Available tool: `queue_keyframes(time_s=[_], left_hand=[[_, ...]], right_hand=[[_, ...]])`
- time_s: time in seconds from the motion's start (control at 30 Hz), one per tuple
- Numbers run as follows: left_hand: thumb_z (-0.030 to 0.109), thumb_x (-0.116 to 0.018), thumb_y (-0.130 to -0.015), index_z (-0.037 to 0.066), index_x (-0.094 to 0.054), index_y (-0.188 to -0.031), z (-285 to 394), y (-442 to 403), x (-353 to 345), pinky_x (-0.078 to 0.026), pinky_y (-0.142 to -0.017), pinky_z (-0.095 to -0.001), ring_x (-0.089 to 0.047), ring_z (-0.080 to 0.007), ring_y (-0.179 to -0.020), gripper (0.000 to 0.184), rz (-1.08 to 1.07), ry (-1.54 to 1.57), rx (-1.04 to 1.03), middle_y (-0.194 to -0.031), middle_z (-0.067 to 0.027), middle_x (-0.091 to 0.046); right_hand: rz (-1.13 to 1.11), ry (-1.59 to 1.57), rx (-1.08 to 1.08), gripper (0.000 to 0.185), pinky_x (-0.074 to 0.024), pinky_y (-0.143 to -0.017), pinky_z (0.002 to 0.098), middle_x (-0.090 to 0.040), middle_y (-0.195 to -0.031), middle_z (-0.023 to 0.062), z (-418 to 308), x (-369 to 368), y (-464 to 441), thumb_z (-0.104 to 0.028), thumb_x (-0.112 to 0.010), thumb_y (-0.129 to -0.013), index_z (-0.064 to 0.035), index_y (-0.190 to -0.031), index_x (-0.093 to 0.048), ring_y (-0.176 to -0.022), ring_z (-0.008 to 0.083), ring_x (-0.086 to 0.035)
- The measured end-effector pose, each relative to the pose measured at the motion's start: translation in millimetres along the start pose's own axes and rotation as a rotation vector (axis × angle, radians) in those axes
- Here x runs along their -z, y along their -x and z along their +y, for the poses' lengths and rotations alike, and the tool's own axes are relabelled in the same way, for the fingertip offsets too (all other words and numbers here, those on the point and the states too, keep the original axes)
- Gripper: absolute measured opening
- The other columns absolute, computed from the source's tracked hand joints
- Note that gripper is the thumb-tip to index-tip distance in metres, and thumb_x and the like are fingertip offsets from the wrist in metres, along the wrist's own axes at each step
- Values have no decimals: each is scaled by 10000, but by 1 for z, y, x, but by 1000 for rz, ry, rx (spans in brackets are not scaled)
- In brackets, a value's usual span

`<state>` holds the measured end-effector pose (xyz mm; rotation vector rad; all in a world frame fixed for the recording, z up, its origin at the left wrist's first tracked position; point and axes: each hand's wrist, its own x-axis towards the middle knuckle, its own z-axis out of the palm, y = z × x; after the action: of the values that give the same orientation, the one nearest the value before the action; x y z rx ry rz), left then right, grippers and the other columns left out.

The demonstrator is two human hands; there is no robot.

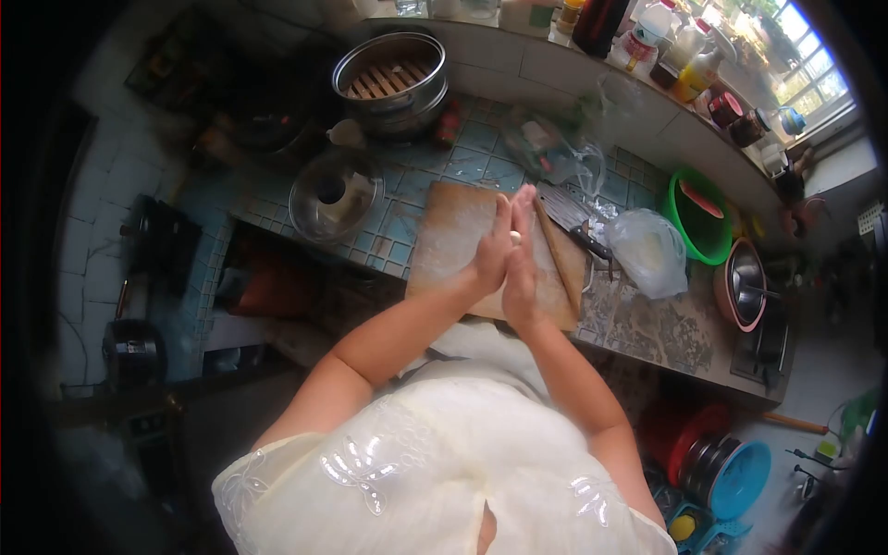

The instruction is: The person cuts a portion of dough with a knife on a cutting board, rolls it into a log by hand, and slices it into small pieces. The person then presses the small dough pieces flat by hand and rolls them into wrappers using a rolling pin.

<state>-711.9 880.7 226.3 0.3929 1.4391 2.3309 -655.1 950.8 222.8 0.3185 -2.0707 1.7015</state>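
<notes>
We find both hands raised above the board (453, 242), with the palms brought nearly flat together and the fingers extended. Between the left hand (494, 252) and the right hand (521, 277) we note a small white lump (515, 239), held at the palms and visible only in part; we cannot tell its full shape.

As to progress, we judge the work on this lump to be under way and unfinished, since it has not yet been set down. The board carries a pale dusting, and the rolling pin (558, 259) lies along its right side, untouched. The steamer (391, 83) stands uncovered on the counter (396, 231), its slatted rack showing a small pale spot that we cannot identify. A lid (310, 205) lies nearby. How many lumps are done or left, we cannot establish.
</notes>
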Motion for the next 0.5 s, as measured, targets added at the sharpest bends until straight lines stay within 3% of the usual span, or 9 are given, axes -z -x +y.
queue_keyframes(time_s=[0.07, 0.13, 0.27, 0.3, 0.37, 0.43, 0.47, 0.5], left_hand=[[662, -92, -924, 3, -74, -1485, 13, -8, 6, -4, -1153, -358, -46, -218, -1441, 865, 188, -44, -48, -1563, -128, -84], [658, -90, -927, 5, -74, -1485, 11, 6, -15, -17, -1153, -357, -55, -217, -1441, 859, 94, -68, -72, -1561, -129, -91], [646, -101, -936, 18, -79, -1489, -9, 34, -35, -86, -1147, -331, -107, -213, -1433, 837, -78, -71, -15, -1555, -130, -118], [646, -100, -936, 21, -82, -1490, -4, 29, -29, -100, -1145, -322, -120, -211, -1430, 835, -121, -7, 9, -1554, -126, -121], [649, -94, -933, 14, -83, -1488, 8, 6, -8, -103, -1144, -316, -132, -211, -1428, 844, -31, -185, -85, -1551, -119, -134], [642, -89, -937, 6, -77, -1485, 19, -4, -3, -74, -1148, -318, -99, -216, -1433, 840, 246, -49, -77, -1551, -126, -117], [653, -125, -932, 48, -51, -1497, 15, 7, -4, -10, -1149, -366, 0, -260, -1440, 831, 120, -36, -8, -1558, -143, -32], [653, -125, -932, 48, -51, -1497, 1, 20, -13, -10, -1149, -366, 0, -260, -1440, 831, 115, -33, -5, -1558, -143, -32]], right_hand=[[-130, -194, 83, 582, -38, -1154, 370, -143, -1558, 129, -14, -13, 3, -416, -197, -1013, -51, -1458, -286, -1448, 280, -58], [-107, -242, -1, 596, -40, -1154, 370, -133, -1559, 130, 0, -2, -9, -431, -207, -1009, -49, -1464, -257, -1447, 277, -60], [164, -229, -179, 633, -45, -1154, 369, -113, -1562, 131, 20, 23, -36, -461, -225, -1001, -43, -1476, -199, -1447, 269, -63], [120, -219, -149, 644, -46, -1154, 369, -108, -1562, 132, 13, 16, -24, -468, -230, -998, -42, -1479, -184, -1447, 268, -64], [-24, -192, -47, 667, -48, -1153, 369, -99, -1564, 133, -5, -9, 9, -483, -239, -994, -40, -1486, -155, -1446, 264, -66], [-124, -233, 8, 693, -50, -1153, 369, -89, -1565, 133, -6, -12, 17, -498, -248, -990, -37, -1492, -126, -1446, 260, -68], [-150, -335, -91, 678, -54, -1153, 363, -92, -1565, 130, 4, -5, 11, -491, -231, -996, -38, -1491, -134, -1444, 254, -73], [-146, -330, -92, 678, -54, -1153, 363, -92, -1565, 130, 9, 4, -1, -491, -231, -996, -38, -1491, -134, -1444, 254, -73]])
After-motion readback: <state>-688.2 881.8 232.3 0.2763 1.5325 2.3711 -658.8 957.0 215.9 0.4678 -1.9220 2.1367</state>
